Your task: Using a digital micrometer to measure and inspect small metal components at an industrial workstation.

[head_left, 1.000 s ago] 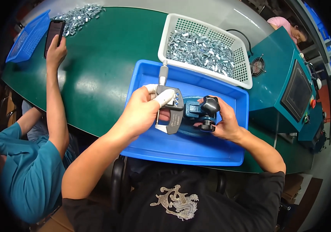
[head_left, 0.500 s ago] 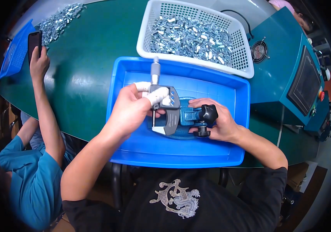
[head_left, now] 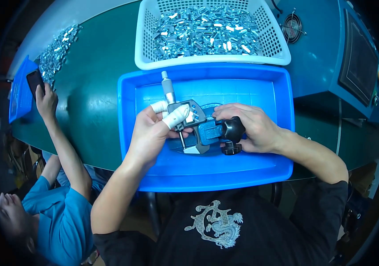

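A digital micrometer with a dark frame and silver thimble sits in the clamp of a blue micrometer stand with black knobs. My left hand grips the micrometer, its white-wrapped thumb across the display face and another wrapped finger behind the body. On the other side, my right hand curls around the stand beside the knobs; some of its fingertips are hidden. Both tools are inside a blue tray. The micrometer tilts, thimble end to the left. I cannot make out a part between its measuring faces.
Behind the tray, a white perforated basket holds many small shiny metal pieces. More metal pieces lie at the far left by a blue basket. A teal machine stands at right. At left, a co-worker's hand holds a phone.
The micrometer has gone from nearly upright to leaning left at its thimble end, still in my left hand. My right hand stays on the stand. The whole view has shifted slightly.
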`<act>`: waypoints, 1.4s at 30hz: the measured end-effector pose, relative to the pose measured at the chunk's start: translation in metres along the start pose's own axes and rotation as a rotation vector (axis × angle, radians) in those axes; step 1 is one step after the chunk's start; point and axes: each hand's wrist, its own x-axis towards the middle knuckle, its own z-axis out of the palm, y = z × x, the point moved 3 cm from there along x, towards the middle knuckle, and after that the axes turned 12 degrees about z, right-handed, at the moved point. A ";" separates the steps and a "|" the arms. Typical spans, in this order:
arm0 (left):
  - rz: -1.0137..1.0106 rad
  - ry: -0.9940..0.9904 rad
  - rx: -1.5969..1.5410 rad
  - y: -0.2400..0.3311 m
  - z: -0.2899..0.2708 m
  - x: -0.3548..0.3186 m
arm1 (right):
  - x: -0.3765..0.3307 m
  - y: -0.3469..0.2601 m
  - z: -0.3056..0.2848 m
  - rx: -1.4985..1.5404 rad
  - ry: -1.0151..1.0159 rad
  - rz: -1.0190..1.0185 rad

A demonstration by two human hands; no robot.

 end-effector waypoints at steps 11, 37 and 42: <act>0.058 0.018 -0.095 -0.009 0.002 0.003 | 0.002 -0.016 -0.017 -0.048 -0.111 0.065; 0.083 0.028 -0.148 -0.008 0.001 0.002 | 0.017 -0.079 -0.050 -0.360 -0.238 0.145; 0.092 0.019 -0.134 -0.005 0.004 0.002 | 0.012 -0.077 -0.038 -0.330 -0.028 0.185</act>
